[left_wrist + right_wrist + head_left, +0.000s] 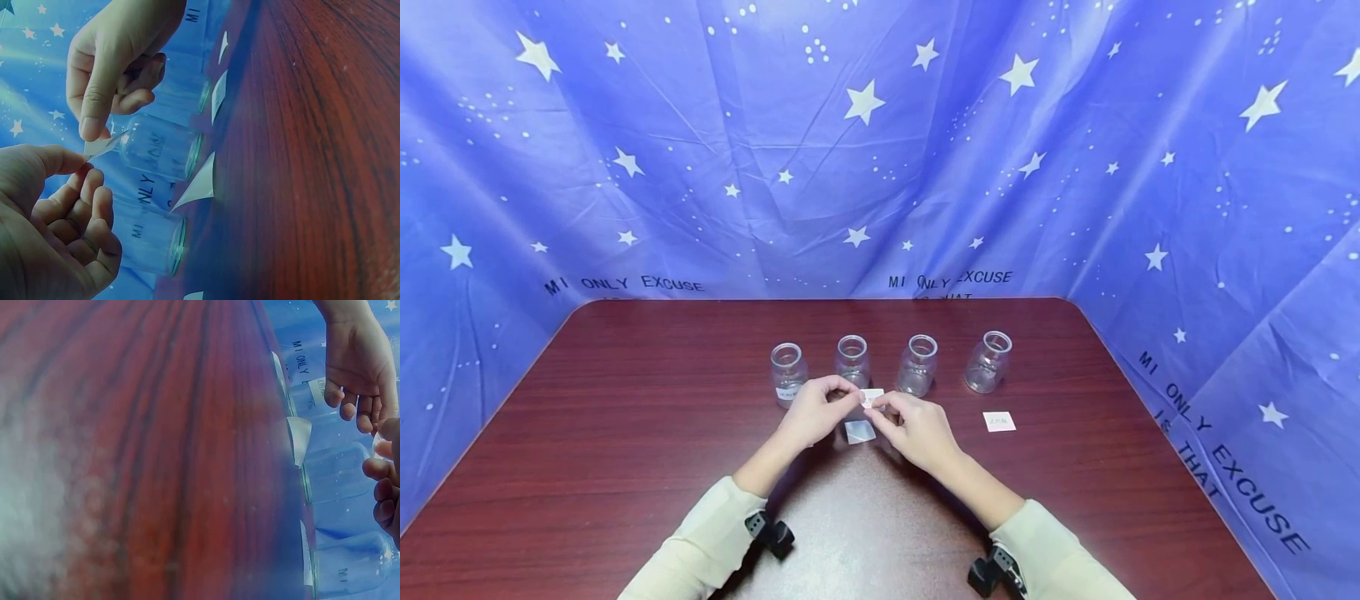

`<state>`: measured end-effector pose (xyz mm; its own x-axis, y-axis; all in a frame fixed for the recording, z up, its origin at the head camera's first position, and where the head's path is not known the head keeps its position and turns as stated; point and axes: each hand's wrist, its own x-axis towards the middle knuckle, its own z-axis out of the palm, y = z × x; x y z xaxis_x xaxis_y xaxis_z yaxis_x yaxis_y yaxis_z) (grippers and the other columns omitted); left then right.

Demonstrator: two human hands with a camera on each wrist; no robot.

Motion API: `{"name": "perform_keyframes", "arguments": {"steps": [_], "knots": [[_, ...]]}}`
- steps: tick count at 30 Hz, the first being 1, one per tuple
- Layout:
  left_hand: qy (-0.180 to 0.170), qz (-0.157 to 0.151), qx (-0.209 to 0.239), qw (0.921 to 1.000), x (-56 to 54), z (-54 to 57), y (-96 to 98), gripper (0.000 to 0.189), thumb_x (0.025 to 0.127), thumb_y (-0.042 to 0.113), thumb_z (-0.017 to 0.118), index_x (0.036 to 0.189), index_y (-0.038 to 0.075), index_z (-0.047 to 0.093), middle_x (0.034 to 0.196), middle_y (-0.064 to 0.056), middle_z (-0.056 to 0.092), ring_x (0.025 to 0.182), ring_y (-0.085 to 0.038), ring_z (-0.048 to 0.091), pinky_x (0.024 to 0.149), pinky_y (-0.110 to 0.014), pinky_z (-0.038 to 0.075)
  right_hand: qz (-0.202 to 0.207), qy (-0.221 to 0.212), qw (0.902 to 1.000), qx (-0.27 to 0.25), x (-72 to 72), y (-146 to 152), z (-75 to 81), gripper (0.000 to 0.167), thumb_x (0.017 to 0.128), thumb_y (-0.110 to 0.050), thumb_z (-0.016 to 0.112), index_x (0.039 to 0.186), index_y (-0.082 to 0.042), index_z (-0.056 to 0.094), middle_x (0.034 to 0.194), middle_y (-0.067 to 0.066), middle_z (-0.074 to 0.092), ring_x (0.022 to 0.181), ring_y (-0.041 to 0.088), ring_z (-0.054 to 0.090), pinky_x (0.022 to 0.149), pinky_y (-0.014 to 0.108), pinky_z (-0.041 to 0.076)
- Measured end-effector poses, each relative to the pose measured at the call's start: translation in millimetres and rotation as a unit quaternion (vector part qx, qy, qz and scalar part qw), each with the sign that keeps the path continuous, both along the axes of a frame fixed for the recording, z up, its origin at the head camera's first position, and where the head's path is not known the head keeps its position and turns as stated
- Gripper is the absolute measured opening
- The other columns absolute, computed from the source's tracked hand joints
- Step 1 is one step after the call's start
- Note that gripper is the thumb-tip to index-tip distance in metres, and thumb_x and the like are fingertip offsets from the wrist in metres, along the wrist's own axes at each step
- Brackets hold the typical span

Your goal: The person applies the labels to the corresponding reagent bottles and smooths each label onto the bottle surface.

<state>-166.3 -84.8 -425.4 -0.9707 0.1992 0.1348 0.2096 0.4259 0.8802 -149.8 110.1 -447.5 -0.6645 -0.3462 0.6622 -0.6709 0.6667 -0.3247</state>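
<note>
In the head view, a small white label [872, 395] with print on it is held up between both hands. My left hand [818, 412] pinches its left corner with thumb and forefinger. The other side is pinched by my right hand [921, 427], its thumb over the label. Up close in the left wrist view the label [102, 146] looks bent. Just behind the hands stands a clear glass jar [852, 350], partly hidden by them. On the table below the fingers lies a pale, curled piece of paper [860, 432].
Several open glass jars form a row; the leftmost jar [787, 367] bears a white label [787, 393]. Further right are another jar [917, 371] and the rightmost jar [988, 367]. A printed label [999, 422] lies on the table [625, 417] before the rightmost one. A starry blue curtain [775, 125] surrounds the table.
</note>
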Motion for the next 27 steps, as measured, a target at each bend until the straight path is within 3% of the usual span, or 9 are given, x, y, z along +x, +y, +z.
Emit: {"name": "perform_keyframes", "arguments": {"steps": [10, 17, 22, 27], "knots": [[0.002, 0.001, 0.007, 1.0000, 0.1, -3.2, -1.4, 0.012, 0.093, 0.013, 0.070, 0.093, 0.003, 0.077, 0.079, -0.002, 0.070, 0.071, -0.008, 0.053, 0.066, -0.022, 0.043, -0.003, -0.041, 0.9991, -0.015, -1.7, 2.1, 0.0, 0.015, 0.084, -0.018, 0.085, 0.091, -0.010, 0.075, 0.062, -0.005, 0.059, 0.055, -0.002, 0.047, 0.052, 0.018, 0.041], [-0.014, 0.014, 0.039, 0.9990, -0.4, -2.2, 0.2, 0.012, 0.092, 0.009, 0.069, 0.094, -0.001, 0.075, 0.069, 0.003, 0.063, 0.063, -0.007, 0.052, 0.059, -0.019, 0.041, -0.008, -0.072, 0.9964, -0.043, -4.3, 5.7, 2.2, 0.016, 0.084, -0.017, 0.086, 0.091, -0.009, 0.074, 0.061, -0.004, 0.060, 0.055, -0.002, 0.047, 0.051, 0.018, 0.040], [-0.023, 0.020, 0.052, 0.9982, -0.9, -1.1, 0.6, 0.012, 0.093, 0.007, 0.067, 0.095, -0.002, 0.074, 0.067, 0.003, 0.062, 0.061, -0.007, 0.054, 0.056, -0.018, 0.040, -0.020, -0.124, 0.9889, -0.078, -6.5, 8.4, 4.2, 0.009, 0.087, -0.012, 0.082, 0.092, -0.008, 0.075, 0.061, -0.003, 0.060, 0.055, -0.004, 0.042, 0.051, 0.020, 0.038], [-0.025, 0.018, 0.055, 0.9980, -0.6, -1.5, 0.1, 0.012, 0.093, 0.008, 0.067, 0.095, -0.002, 0.074, 0.067, 0.002, 0.063, 0.062, -0.006, 0.053, 0.057, -0.018, 0.041, -0.019, -0.193, 0.9751, -0.109, -11.7, 8.6, 5.7, 0.005, 0.092, -0.007, 0.076, 0.095, -0.003, 0.074, 0.063, 0.000, 0.060, 0.056, -0.004, 0.043, 0.054, 0.019, 0.037]]}}
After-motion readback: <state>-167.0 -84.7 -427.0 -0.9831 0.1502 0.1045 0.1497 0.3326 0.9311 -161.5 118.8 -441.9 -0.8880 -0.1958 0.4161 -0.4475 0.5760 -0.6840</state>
